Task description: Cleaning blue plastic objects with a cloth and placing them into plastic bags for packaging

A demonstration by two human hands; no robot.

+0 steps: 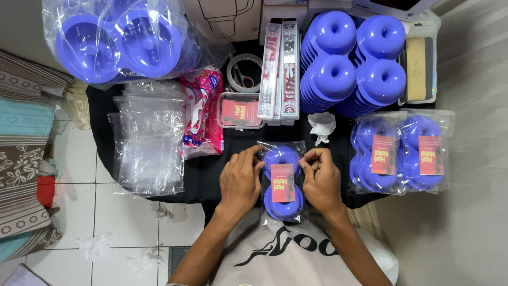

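A: Currently, where is the packed item?

B: The clear bag of two blue ring pieces (283, 182) with a red card lies at the near edge of the black tabletop (206, 177), midway along that edge.

A: State of each grip?

B: The left hand (241, 180) pinches the bag's upper left corner between fingertips and thumb. The right hand (320, 180) pinches the upper right corner likewise. Both grips are clenched on the bag.

A: Surrounding items?

B: Two finished bags (402, 153) lie at the right edge. Stacked blue ring pieces (354, 61) stand at the far right. Empty clear bags (145, 143) are piled at the left edge. A box of red cards (241, 111) sits mid-tabletop.
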